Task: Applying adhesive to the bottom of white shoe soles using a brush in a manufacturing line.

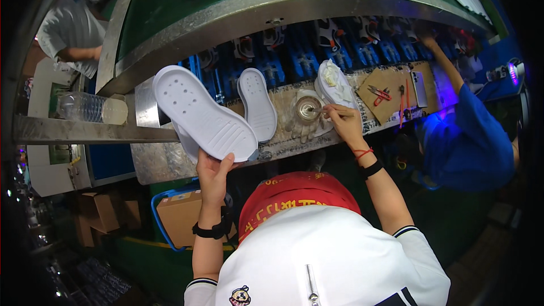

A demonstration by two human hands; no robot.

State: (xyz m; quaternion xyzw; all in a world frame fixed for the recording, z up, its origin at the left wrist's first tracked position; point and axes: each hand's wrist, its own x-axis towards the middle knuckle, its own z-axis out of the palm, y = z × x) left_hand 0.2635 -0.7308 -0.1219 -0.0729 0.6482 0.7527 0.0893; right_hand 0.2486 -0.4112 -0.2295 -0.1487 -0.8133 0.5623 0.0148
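My left hand (213, 178) is closed on the heel end of a large white shoe sole (204, 113), thumb on the inner face. Another white edge peeks out behind it. A second white sole (258, 105) lies on the bench just right of it. My right hand (345, 122) pinches a thin stick, perhaps a brush handle, whose other end is in a round jar (306, 107) of liquid. Under the jar sits something pale and crumpled, like a glove (306, 131). Beyond my right hand is a white sole (335, 84) with crumpled whitish material on it.
Red-handled cutters (379, 95) lie on a cardboard sheet (386, 107), with a phone (419, 89) farther right. A green conveyor (170, 8) with white soles runs above the bench. A plastic bottle (90, 107) is at left. Other people work left and right, one in a blue shirt (467, 141).
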